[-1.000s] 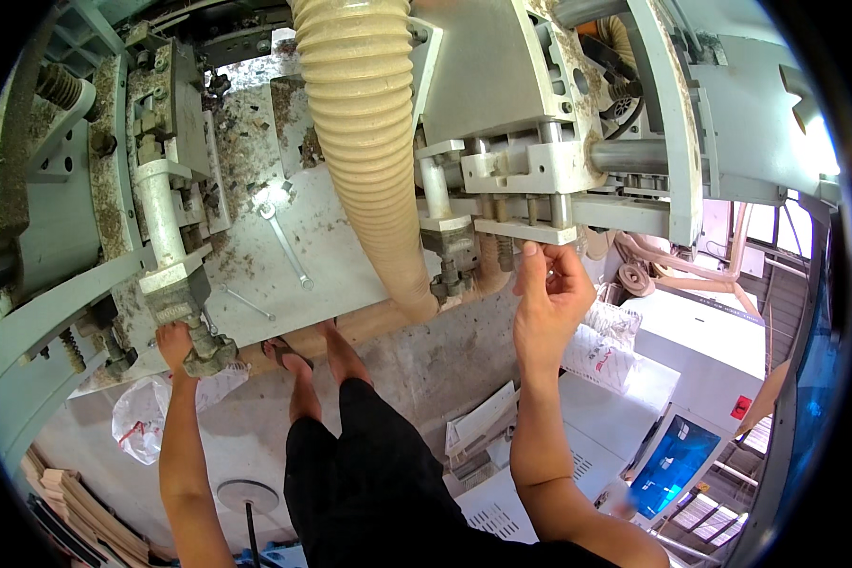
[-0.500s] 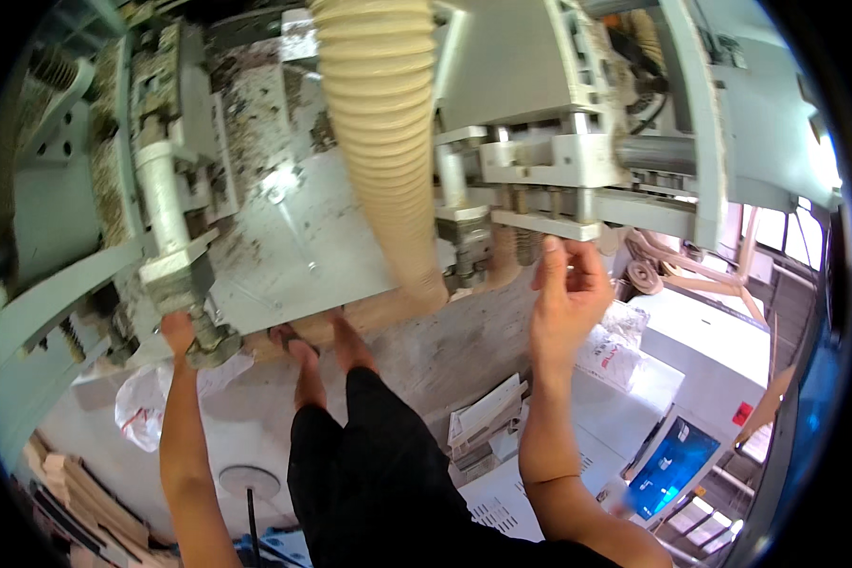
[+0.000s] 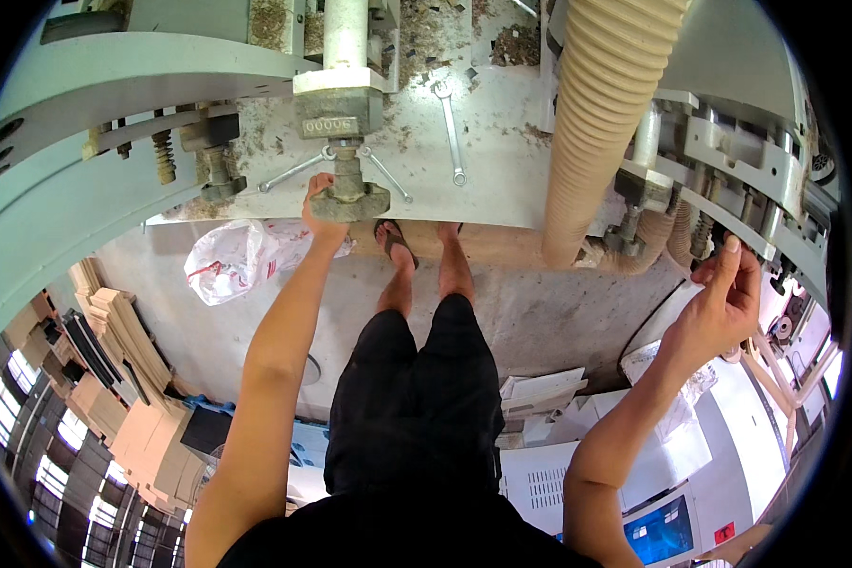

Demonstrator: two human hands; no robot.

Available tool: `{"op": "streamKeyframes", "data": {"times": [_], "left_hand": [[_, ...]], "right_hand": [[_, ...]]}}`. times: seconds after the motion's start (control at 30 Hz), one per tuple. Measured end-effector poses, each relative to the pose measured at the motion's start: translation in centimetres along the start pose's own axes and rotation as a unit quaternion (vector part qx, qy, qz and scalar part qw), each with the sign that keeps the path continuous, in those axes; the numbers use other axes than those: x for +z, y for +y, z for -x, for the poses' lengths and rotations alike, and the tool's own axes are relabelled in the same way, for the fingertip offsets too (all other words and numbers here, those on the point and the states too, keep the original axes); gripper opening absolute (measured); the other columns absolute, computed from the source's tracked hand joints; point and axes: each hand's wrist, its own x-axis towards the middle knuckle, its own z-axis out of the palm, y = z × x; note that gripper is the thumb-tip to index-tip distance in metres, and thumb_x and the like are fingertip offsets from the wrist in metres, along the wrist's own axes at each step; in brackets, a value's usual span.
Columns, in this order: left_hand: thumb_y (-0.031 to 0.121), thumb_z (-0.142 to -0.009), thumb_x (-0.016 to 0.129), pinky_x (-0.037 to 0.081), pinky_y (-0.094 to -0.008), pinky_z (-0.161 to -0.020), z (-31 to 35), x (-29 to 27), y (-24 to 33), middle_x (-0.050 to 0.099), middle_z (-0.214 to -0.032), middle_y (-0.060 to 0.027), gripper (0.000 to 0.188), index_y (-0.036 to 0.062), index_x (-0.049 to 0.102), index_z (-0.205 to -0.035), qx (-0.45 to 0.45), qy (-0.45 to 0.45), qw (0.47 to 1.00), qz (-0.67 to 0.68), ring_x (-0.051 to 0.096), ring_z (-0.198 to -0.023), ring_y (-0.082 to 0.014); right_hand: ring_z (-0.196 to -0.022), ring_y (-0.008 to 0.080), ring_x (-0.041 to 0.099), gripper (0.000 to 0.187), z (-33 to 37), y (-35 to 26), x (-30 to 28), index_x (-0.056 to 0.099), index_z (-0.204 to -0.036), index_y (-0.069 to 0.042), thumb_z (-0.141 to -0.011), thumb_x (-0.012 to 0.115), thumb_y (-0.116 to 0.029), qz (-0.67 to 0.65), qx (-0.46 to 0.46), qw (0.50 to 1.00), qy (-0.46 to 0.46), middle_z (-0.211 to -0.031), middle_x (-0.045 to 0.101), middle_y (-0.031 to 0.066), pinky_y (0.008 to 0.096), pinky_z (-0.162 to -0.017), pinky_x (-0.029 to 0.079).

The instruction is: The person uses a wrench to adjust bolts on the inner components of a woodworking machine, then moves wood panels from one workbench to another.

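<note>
My left hand (image 3: 324, 210) is closed at the left side of a grey lobed knob (image 3: 352, 203); some of its fingers are hidden behind it. The knob hangs on a spindle beneath a grey dial block (image 3: 341, 115). At the right, my right hand (image 3: 732, 301) is raised with thumb up and fingers curled, just under a white machine bracket (image 3: 729, 220). A small dark part shows at its fingertips, too hidden to name. A combination wrench (image 3: 452, 137) lies on the pale machine plate (image 3: 502, 189), with two more wrench-like tools (image 3: 293, 173) behind the knob.
A thick beige ribbed hose (image 3: 611, 104) comes down between my hands. A white plastic bag (image 3: 241, 257) lies on the floor at the left, near stacked brown boards (image 3: 123, 331). White panels (image 3: 544, 390) and a cabinet with a blue screen (image 3: 658, 532) stand lower right.
The whole view has swung left, so the machine and hose appear farther right. My left hand stays at the knob, and my right hand stays below the bracket with its fingers curled.
</note>
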Motion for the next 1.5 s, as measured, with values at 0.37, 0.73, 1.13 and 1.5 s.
{"op": "streamKeyframes", "data": {"times": [0.37,0.73,1.13,1.5], "left_hand": [[0.031,-0.088,0.063,0.050,-0.0492,-0.074,-0.9,1.1,-1.3,0.067,-0.094,-0.0160,0.036,0.0026,0.053,-0.107,0.015,-0.038,0.997,-0.066,0.065,-0.079,-0.0397],[0.036,-0.082,0.067,0.054,-0.0512,-0.082,-0.8,-1.4,7.6,0.071,-0.101,-0.0182,0.038,0.0057,0.064,-0.105,-0.134,-0.111,0.975,-0.139,0.069,-0.095,-0.0385],[0.020,-0.075,0.065,0.056,-0.0471,-0.084,-1.7,1.7,15.9,0.071,-0.098,-0.0251,0.030,-0.0025,0.070,-0.094,-0.167,-0.198,0.948,-0.185,0.070,-0.095,-0.0406],[0.020,-0.086,0.058,0.055,-0.0497,-0.078,-0.7,1.9,13.3,0.069,-0.092,-0.0268,0.026,-0.0053,0.061,-0.094,-0.090,-0.162,0.973,-0.136,0.069,-0.087,-0.0424]], "right_hand": [[-0.056,0.0014,0.046,0.019,-0.4,0.5,-0.3,0.065,-0.088,-0.001,-0.094,0.070,-0.018,-0.017,-0.010,1.000,-0.003,-0.068,0.056,-0.0043,0.0179,-0.050,0.035],[-0.054,0.0008,0.048,0.017,-0.5,0.4,-0.6,0.063,-0.087,0.001,-0.094,0.070,-0.013,-0.042,0.025,0.999,-0.007,-0.067,0.055,-0.0033,0.0178,-0.046,0.033],[-0.069,0.0028,0.056,0.015,-1.4,1.6,-2.7,0.066,-0.101,0.005,-0.090,0.071,-0.005,-0.184,0.100,0.971,-0.112,-0.081,0.065,0.0016,0.0180,-0.061,0.045],[-0.073,0.0045,0.056,0.016,-0.8,2.2,-4.3,0.067,-0.105,0.003,-0.091,0.069,-0.003,-0.176,0.145,0.962,-0.148,-0.084,0.065,0.0027,0.0200,-0.066,0.047]]}}
